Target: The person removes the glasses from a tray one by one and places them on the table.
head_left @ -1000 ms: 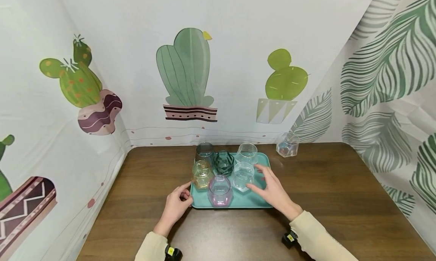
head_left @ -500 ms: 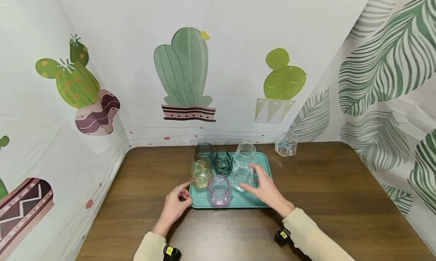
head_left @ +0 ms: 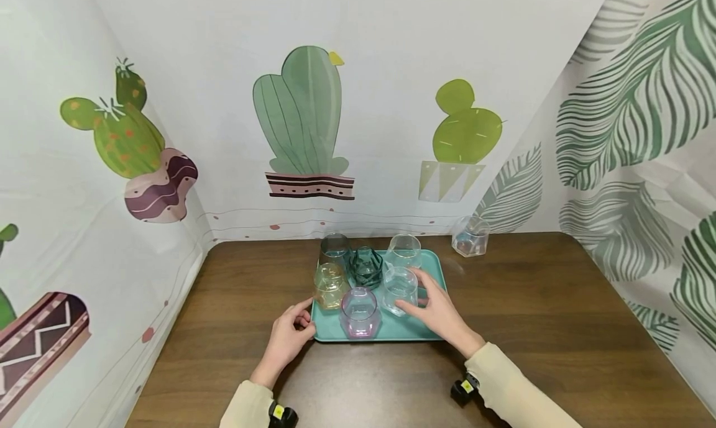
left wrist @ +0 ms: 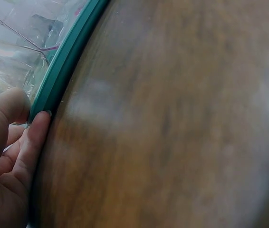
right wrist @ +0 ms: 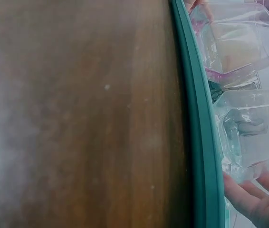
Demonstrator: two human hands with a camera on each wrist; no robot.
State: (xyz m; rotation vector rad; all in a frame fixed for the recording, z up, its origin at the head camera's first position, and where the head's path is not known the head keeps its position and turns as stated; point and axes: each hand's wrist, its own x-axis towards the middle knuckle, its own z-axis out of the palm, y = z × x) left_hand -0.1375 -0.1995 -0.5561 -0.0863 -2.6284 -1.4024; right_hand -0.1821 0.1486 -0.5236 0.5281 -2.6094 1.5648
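A teal tray on the wooden table bears several drinking glasses. My right hand holds a clear glass on its right half, the thumb at the near side and fingers round the far side; in the right wrist view, fingers show beside this glass. My left hand pinches the tray's left rim near the front corner, as the left wrist view shows at the teal rim. Closest to that hand are an amber glass and a pink-tinted glass.
Behind on the tray stand a grey glass, a dark green faceted glass and another clear glass. One more clear glass stands on the table beyond the tray's right end, near the patterned backdrop.
My right hand has moved left from beside the clear glass to hold it. That glass has shifted very slightly right. The left hand stays at the tray rim.
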